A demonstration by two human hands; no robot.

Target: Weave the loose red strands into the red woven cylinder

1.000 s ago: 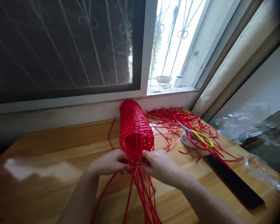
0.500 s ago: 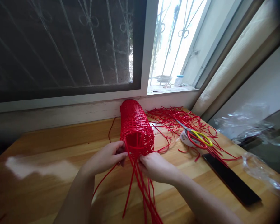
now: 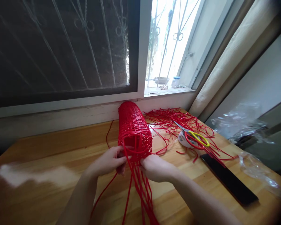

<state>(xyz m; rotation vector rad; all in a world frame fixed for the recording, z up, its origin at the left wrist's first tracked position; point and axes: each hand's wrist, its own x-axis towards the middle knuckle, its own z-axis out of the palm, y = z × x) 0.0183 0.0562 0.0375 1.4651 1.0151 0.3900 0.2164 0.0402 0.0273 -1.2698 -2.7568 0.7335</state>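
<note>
A red woven basket (image 3: 133, 129) lies on its side on the wooden table (image 3: 49, 156), its open rim facing me. Several loose red strands (image 3: 140, 190) trail from the rim towards me. My left hand (image 3: 109, 161) pinches strands at the rim's left side. At the rim's lower right, my right hand (image 3: 155, 168) is closed on strands, its fingers curled around them.
A heap of loose red strands (image 3: 175, 120) lies to the right with scissors (image 3: 194, 137) resting on a white tape roll (image 3: 184, 139). A black flat slab (image 3: 228, 179) and clear plastic wrap (image 3: 259, 170) lie at the right edge. The window wall stands just behind the basket.
My left hand rose to the rim's left edge and my right hand dropped slightly below the rim. The basket has barely shifted.
</note>
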